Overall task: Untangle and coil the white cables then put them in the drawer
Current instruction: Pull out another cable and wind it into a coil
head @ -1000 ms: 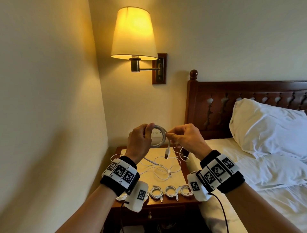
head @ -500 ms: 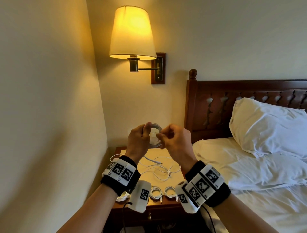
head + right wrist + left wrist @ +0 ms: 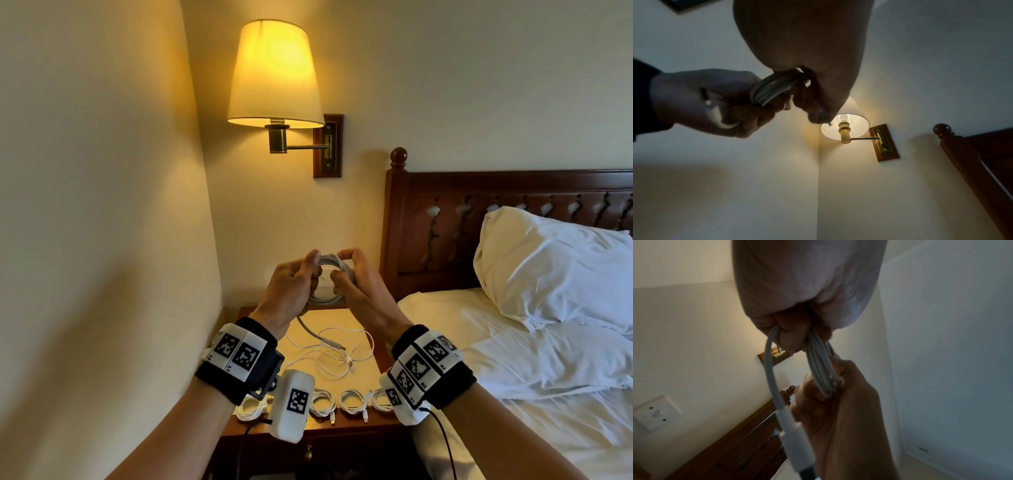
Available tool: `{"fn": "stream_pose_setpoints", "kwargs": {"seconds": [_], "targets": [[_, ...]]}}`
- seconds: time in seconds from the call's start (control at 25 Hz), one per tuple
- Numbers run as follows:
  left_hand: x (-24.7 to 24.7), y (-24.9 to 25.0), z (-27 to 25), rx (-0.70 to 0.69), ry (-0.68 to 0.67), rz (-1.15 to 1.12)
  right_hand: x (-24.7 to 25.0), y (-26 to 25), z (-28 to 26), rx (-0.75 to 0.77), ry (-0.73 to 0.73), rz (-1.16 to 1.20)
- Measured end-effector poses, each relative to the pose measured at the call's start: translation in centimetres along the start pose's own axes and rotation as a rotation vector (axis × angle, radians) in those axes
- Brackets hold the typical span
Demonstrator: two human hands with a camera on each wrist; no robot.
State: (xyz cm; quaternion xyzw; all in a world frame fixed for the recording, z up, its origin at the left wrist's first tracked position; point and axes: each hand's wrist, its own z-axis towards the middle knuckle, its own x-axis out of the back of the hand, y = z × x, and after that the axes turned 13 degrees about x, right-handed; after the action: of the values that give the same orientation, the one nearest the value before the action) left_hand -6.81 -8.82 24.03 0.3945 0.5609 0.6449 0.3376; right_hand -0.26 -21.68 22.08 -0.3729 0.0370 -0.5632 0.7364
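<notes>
A white cable coil (image 3: 330,265) hangs in the air above the nightstand (image 3: 342,426), held from both sides. My left hand (image 3: 301,274) grips its left side (image 3: 818,360), and one end with its plug (image 3: 795,431) hangs loose from that hand. My right hand (image 3: 352,274) pinches the right side of the coil (image 3: 772,89). A loose tangle of white cables (image 3: 337,353) lies on the nightstand top. Several small coiled cables (image 3: 352,401) sit in a row along its front edge. The drawer front with its knob (image 3: 309,453) is closed.
A lit wall lamp (image 3: 274,75) hangs above the nightstand. A bed with a dark wooden headboard (image 3: 479,212) and white pillow (image 3: 555,263) stands to the right. The left wall is close. A wall socket (image 3: 655,413) sits behind the nightstand.
My right hand has moved in from holding the plug end out to the right, wound it round, and now pinches the coil's right side. The hanging plug is gone from below the coil.
</notes>
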Motion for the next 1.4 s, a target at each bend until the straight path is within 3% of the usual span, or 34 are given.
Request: {"fn": "stream_pose_setpoints", "kwargs": {"seconds": [0.08, 0.24, 0.48, 0.68, 1.08, 1.24, 1.4], "targets": [[0.4, 0.1, 0.0, -0.027, 0.019, -0.015, 0.1, 0.0, -0.6, 0.027, -0.071, -0.095], [1.3, 0.3, 0.5, -0.023, 0.059, -0.032, 0.6, -0.2, -1.4, -0.081, -0.087, 0.008], [0.3, -0.1, 0.9, -0.018, 0.038, -0.023, 0.7, 0.0, -1.3, -0.312, -0.022, 0.417], [0.5, -0.5, 1.0, -0.05, 0.029, -0.003, 0.0, -0.5, -1.4, -0.374, 0.087, 0.722], [3.3, -3.9, 2.6, -0.223, -0.102, -0.017, 1.1, -0.9, -0.3, -0.386, 0.249, 0.737], [4.1, -6.6, 2.7, -0.224, -0.042, 0.003, 1.8, -1.0, 0.1, -0.397, 0.263, 0.746], [3.2, -5.3, 2.6, -0.056, 0.164, -0.24, 1.1, -1.1, 0.1, -0.421, 0.26, 0.761]]}}
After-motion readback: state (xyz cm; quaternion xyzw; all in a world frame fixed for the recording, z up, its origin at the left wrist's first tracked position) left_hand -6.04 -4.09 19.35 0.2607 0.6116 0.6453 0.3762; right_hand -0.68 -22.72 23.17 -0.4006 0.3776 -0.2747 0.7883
